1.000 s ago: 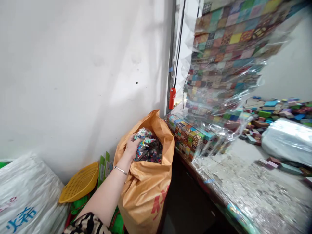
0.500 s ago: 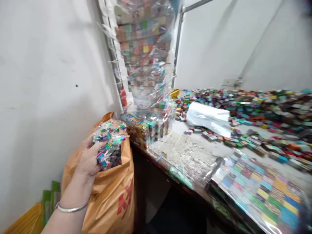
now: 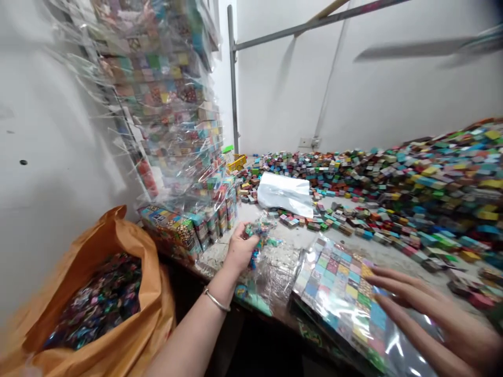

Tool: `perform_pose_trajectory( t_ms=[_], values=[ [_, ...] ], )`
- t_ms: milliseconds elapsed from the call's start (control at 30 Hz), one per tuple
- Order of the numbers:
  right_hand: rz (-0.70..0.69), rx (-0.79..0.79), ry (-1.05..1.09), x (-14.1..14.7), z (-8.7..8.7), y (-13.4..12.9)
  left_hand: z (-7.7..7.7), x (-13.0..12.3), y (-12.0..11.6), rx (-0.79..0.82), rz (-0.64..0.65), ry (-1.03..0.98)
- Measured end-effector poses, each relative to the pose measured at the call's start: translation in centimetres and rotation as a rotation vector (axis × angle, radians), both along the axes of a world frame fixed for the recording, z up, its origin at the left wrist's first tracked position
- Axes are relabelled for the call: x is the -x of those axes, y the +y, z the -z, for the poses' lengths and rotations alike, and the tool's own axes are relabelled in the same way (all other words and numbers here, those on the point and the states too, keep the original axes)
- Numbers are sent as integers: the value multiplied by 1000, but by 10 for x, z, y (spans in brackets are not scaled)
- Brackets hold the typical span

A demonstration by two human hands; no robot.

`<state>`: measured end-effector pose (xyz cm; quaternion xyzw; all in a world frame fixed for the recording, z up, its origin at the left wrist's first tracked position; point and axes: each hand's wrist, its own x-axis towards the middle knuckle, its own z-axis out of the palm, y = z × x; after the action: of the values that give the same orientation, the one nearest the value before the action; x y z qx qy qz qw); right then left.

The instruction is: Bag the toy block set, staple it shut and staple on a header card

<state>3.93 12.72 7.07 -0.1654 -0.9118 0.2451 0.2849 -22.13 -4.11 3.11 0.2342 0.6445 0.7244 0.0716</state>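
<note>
Head view: left hand (image 3: 240, 250) grips clear packets (image 3: 259, 236) between thumb and fingers, their bulk extending beyond the fingertips

The orange woven-looking plastic sack (image 3: 151, 293) has a creased, low-sheen surface. Glossy clear plastic film covers the flat multicoloured mosaic-patterned block (image 3: 341, 288), while the silvery-white sheet (image 3: 285, 193) looks smooth and shiny above the worn, rough-looking tabletop (image 3: 286, 251).

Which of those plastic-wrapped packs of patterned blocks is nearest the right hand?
The pack lying flat by itself near the front of the table, the right hand over one end; the other packs are grouped at the left.
</note>
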Motion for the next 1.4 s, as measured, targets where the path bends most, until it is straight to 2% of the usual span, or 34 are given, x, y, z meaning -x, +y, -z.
perform_pose_trajectory(
  t_ms=[133,233,333,433,567,667,767,900,1100,1300,1400],
  values=[
    [-105,29,-269,88,-17,-6,26,9,26,135,-45,43],
    [-93,-37,-438,146,-12,-6,42,13,27,218,-58,42],
    [-94,-72,-499,181,2,-3,48,13,15,327,-7,93],
    [-77,-111,-553,202,12,2,52,11,2,464,16,202],
    [-13,-162,-695,221,24,9,61,4,-9,557,-84,265],
    [-18,-197,-829,229,34,12,69,-3,-14,584,-193,346],
    [-34,-233,-913,231,42,14,75,-11,-19,568,-249,381],
    [-21,-246,-951,231,44,22,80,-18,-24,507,-329,373],
    [-34,-199,-930,229,41,32,80,-22,-28,425,-349,397],
    [99,-190,-727,235,30,50,80,-23,-31,372,-369,443],
    [92,-168,-686,245,26,50,81,-24,-31,379,-372,449]
  ],
)
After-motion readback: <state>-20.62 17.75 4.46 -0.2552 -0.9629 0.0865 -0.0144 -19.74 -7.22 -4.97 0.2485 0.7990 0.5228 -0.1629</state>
